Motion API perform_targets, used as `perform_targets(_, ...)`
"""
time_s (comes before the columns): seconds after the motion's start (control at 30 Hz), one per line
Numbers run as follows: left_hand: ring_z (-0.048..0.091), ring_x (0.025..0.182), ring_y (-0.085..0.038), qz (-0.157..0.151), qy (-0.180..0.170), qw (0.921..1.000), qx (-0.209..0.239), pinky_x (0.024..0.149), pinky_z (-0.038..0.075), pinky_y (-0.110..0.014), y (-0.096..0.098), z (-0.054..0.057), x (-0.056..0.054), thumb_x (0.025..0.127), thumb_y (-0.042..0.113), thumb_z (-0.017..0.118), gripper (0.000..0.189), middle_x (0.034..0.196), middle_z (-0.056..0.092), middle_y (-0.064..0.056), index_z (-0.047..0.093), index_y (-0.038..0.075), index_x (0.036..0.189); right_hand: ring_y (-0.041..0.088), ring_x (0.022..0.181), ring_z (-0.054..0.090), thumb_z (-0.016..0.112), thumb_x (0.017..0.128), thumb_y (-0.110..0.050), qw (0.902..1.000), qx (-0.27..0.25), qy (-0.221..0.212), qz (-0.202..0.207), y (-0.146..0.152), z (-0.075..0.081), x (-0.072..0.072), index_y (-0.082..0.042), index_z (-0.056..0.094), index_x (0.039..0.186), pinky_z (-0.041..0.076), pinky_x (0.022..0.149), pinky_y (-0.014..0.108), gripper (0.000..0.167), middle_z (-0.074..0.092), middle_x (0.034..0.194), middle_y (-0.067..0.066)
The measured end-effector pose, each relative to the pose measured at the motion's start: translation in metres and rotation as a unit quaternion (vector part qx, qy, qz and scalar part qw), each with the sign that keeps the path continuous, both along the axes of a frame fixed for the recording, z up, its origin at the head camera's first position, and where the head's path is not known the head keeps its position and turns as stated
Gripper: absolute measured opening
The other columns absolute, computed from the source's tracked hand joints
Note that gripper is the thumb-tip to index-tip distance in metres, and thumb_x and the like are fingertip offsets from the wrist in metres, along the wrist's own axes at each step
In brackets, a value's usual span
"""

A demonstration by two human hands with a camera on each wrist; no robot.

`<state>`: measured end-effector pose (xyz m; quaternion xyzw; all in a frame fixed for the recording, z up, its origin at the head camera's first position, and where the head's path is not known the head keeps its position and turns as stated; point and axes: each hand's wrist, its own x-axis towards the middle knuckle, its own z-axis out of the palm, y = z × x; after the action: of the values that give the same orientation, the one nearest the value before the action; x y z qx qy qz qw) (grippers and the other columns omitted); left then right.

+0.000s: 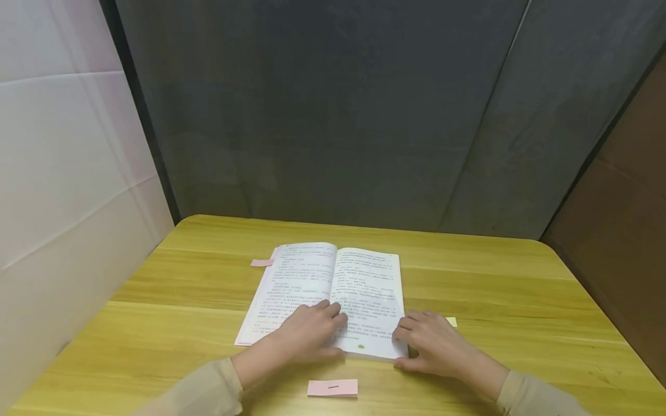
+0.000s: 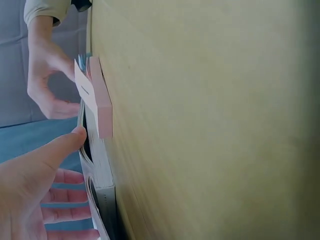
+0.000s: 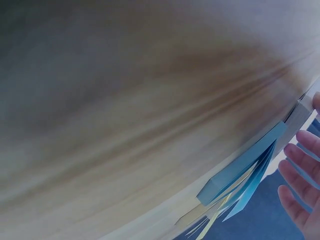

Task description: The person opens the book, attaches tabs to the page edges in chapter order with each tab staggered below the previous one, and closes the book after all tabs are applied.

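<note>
One pink slip (image 1: 333,388) lies near an open book (image 1: 369,289), which left hand (image 1: 308,333) and right hand (image 1: 436,345) touch with grip unclenched.

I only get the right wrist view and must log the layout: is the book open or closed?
Observer: Open; the head view shows the book lying with its printed pages up.
Operator: My view misses the left hand. Where is it?
Observer: Over the lower part of the book, near the fold.
Operator: Anything on the book's near side?
Observer: Yes, a pink paper lies on the table there, apart from the book.
</note>
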<state>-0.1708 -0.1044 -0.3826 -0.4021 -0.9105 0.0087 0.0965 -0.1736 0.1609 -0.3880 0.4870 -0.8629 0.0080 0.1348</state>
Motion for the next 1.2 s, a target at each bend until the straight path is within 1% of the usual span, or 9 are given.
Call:
perform_targets(0.17, 0.041, 0.068, -0.009, 0.006, -0.026, 0.9993, 0.026, 0.043, 0.033, -0.021, -0.002, 0.002, -0.002, 0.065, 0.057, 0.064, 0.051, 0.079, 0.043, 0.008, 0.054, 0.016, 0.093, 0.011, 0.079, 0.051, 0.061, 0.074, -0.051, 1.0, -0.005, 0.007, 0.004, 0.0, -0.002, -0.001, -0.016, 0.064, 0.084, 0.044, 0.063, 0.028, 0.036, 0.058, 0.084, -0.005)
perform_targets(0.27, 0.044, 0.071, -0.01, 0.003, -0.025, 0.9989, 0.039, 0.044, 0.036, -0.022, -0.004, 0.002, -0.003, 0.062, 0.058, 0.065, 0.055, 0.083, 0.046, 0.007, 0.054, 0.016, 0.096, 0.011, 0.079, 0.051, 0.061, 0.073, -0.051, 0.9999, -0.006, 0.008, 0.005, 0.001, -0.002, -0.001, -0.016, 0.064, 0.084, 0.043, 0.062, 0.027, 0.037, 0.058, 0.084, -0.006)
perform_targets(0.4, 0.045, 0.074, -0.011, 0.006, -0.024, 0.9987, 0.044, 0.047, 0.038, -0.023, -0.007, 0.002, -0.002, 0.062, 0.059, 0.064, 0.058, 0.086, 0.047, 0.006, 0.054, 0.016, 0.1, 0.011, 0.08, 0.052, 0.061, 0.073, -0.052, 0.9999, -0.007, 0.009, 0.008, 0.003, -0.001, 0.0, -0.016, 0.064, 0.085, 0.044, 0.063, 0.028, 0.038, 0.058, 0.085, -0.005)
perform_targets(0.57, 0.046, 0.078, -0.01, 0.012, -0.031, 0.9976, 0.061, 0.051, 0.041, -0.024, -0.011, 0.001, -0.001, 0.062, 0.058, 0.065, 0.058, 0.088, 0.046, 0.006, 0.054, 0.016, 0.101, 0.011, 0.081, 0.052, 0.059, 0.073, -0.055, 0.9998, -0.013, 0.009, 0.014, 0.004, -0.001, 0.002, -0.016, 0.063, 0.086, 0.045, 0.064, 0.03, 0.041, 0.058, 0.085, -0.006)
perform_targets(0.73, 0.046, 0.077, -0.009, 0.014, -0.028, 0.9961, 0.083, 0.051, 0.041, -0.024, -0.015, 0.004, 0.003, 0.064, 0.053, 0.067, 0.056, 0.088, 0.047, 0.006, 0.055, 0.016, 0.103, 0.012, 0.084, 0.053, 0.059, 0.073, -0.055, 0.9996, -0.023, 0.007, 0.017, 0.006, -0.001, 0.004, -0.016, 0.063, 0.089, 0.046, 0.069, 0.035, 0.043, 0.057, 0.087, -0.006)
perform_targets(0.87, 0.048, 0.077, -0.009, 0.006, -0.021, 0.9956, 0.091, 0.052, 0.042, -0.024, -0.02, 0.007, 0.005, 0.067, 0.05, 0.067, 0.051, 0.09, 0.049, 0.006, 0.055, 0.016, 0.104, 0.014, 0.086, 0.053, 0.06, 0.072, -0.056, 0.9995, -0.026, 0.009, 0.015, 0.006, -0.001, 0.004, -0.016, 0.062, 0.092, 0.047, 0.069, 0.037, 0.044, 0.057, 0.089, -0.006)
perform_targets(1.0, 0.052, 0.086, -0.012, -0.007, -0.004, 0.9955, 0.094, 0.056, 0.045, -0.026, -0.024, 0.008, 0.008, 0.071, 0.046, 0.065, 0.049, 0.099, 0.052, 0.004, 0.054, 0.017, 0.109, 0.014, 0.086, 0.053, 0.059, 0.072, -0.056, 0.9995, -0.022, 0.017, 0.014, 0.007, -0.002, 0.004, -0.016, 0.061, 0.093, 0.047, 0.067, 0.036, 0.045, 0.057, 0.09, -0.005)
perform_targets(1.1, 0.052, 0.091, -0.013, -0.024, 0.019, 0.9945, 0.1, 0.056, 0.046, -0.027, -0.027, 0.007, 0.01, 0.074, 0.039, 0.064, 0.046, 0.106, 0.051, 0.004, 0.053, 0.018, 0.113, 0.012, 0.083, 0.052, 0.059, 0.072, -0.057, 0.9996, -0.017, 0.02, 0.013, 0.007, -0.002, 0.003, -0.016, 0.061, 0.092, 0.047, 0.065, 0.033, 0.045, 0.056, 0.089, -0.005)
perform_targets(1.2, 0.052, 0.092, -0.013, -0.041, 0.049, 0.991, 0.118, 0.053, 0.046, -0.027, -0.028, 0.008, 0.012, 0.073, 0.028, 0.062, 0.045, 0.111, 0.05, 0.003, 0.051, 0.018, 0.116, 0.011, 0.079, 0.051, 0.06, 0.071, -0.057, 0.9993, -0.014, 0.03, 0.016, 0.007, -0.002, 0.002, -0.016, 0.06, 0.091, 0.046, 0.063, 0.031, 0.045, 0.056, 0.087, -0.006)
